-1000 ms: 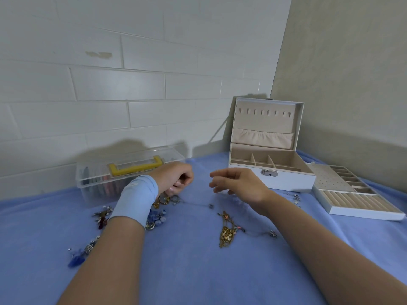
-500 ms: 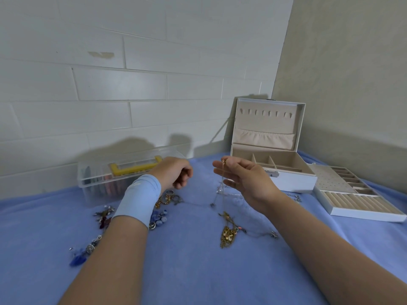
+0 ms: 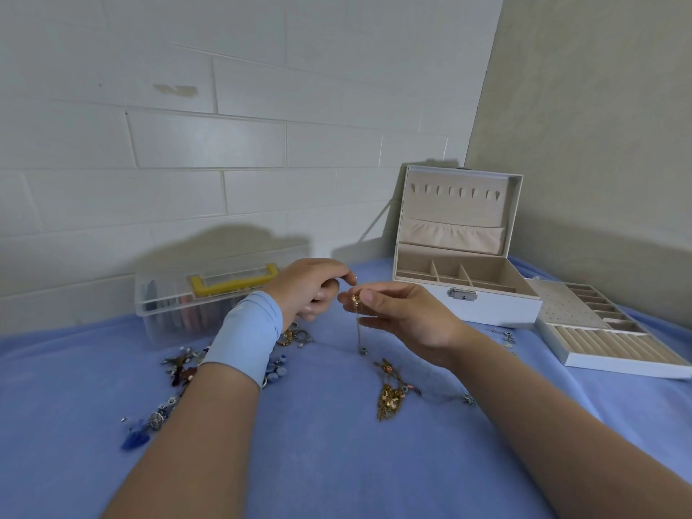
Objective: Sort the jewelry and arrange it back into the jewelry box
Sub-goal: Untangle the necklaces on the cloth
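My right hand (image 3: 402,316) pinches the top of a thin necklace chain (image 3: 358,327) between thumb and fingers; the chain hangs down to the blue cloth. My left hand (image 3: 309,288), with a pale blue wristband, is beside it with curled fingers reaching toward the chain's gold top end; whether it touches is unclear. The white jewelry box (image 3: 483,297) stands open at the back right, its beige compartments showing nothing inside. Loose jewelry lies on the cloth: a gold necklace pile (image 3: 389,397), blue beads (image 3: 275,370) and a charm bracelet (image 3: 149,425).
A clear plastic case (image 3: 168,316) with a yellow handle sits by the brick wall at the left. The box's removable white tray (image 3: 614,346) lies at the right. Small earrings (image 3: 507,337) are scattered in front of the box. A blue cloth (image 3: 337,462) covers the table.
My right hand lifted the thin chain off the cloth and now holds it hanging. My left hand rose from the jewelry pile and came close to my right hand.
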Action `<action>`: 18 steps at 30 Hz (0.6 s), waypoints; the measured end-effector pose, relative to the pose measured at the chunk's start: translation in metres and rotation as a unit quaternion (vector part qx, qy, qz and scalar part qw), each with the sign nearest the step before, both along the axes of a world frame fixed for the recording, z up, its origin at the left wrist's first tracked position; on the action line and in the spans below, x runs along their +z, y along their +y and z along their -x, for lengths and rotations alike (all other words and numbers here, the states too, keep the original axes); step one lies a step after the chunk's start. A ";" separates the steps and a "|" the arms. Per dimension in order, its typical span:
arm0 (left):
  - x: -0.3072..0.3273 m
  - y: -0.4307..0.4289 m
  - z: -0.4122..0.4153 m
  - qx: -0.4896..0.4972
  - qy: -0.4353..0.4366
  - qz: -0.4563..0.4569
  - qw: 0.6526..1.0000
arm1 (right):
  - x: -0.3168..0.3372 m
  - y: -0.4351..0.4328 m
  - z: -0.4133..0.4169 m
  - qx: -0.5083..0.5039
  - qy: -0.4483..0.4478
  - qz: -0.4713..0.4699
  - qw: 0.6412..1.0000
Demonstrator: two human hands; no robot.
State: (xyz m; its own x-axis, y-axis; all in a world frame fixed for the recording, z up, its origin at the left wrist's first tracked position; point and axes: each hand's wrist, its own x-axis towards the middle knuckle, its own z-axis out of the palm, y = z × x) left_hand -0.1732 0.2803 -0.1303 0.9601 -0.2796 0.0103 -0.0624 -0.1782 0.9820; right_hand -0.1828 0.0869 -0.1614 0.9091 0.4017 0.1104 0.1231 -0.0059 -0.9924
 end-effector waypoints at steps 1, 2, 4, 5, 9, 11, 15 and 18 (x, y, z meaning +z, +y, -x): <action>0.001 0.000 0.002 -0.019 -0.006 -0.001 1.000 | -0.001 0.002 0.001 -0.004 -0.003 0.004 1.000; 0.002 -0.001 0.004 -0.033 -0.011 -0.001 0.999 | -0.002 0.005 0.001 -0.012 -0.009 0.002 1.000; 0.002 0.000 0.005 -0.046 -0.019 0.004 0.999 | -0.005 0.009 0.002 -0.043 -0.022 -0.010 0.999; 0.002 0.000 0.005 -0.049 -0.021 0.009 0.999 | -0.005 0.010 0.002 -0.059 -0.026 -0.016 0.998; 0.001 0.005 0.004 -0.061 -0.018 0.024 0.998 | -0.005 0.012 0.000 -0.079 -0.037 -0.027 0.996; 0.000 0.008 0.004 -0.076 -0.008 0.027 0.997 | -0.006 0.011 -0.002 -0.074 -0.038 -0.019 0.996; -0.003 0.011 0.004 -0.096 0.020 0.011 0.995 | -0.008 0.010 -0.004 -0.084 -0.036 0.027 0.995; -0.005 0.014 0.005 -0.093 0.032 -0.001 0.995 | -0.007 0.006 -0.004 -0.069 -0.002 0.018 0.997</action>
State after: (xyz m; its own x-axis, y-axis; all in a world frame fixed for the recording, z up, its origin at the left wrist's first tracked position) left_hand -0.1780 0.2943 -0.1355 0.8906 -0.4520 -0.0502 -0.0311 -0.1708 0.9848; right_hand -0.1788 0.0928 -0.1682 0.9552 0.2774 0.1028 0.1236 -0.0584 -0.9906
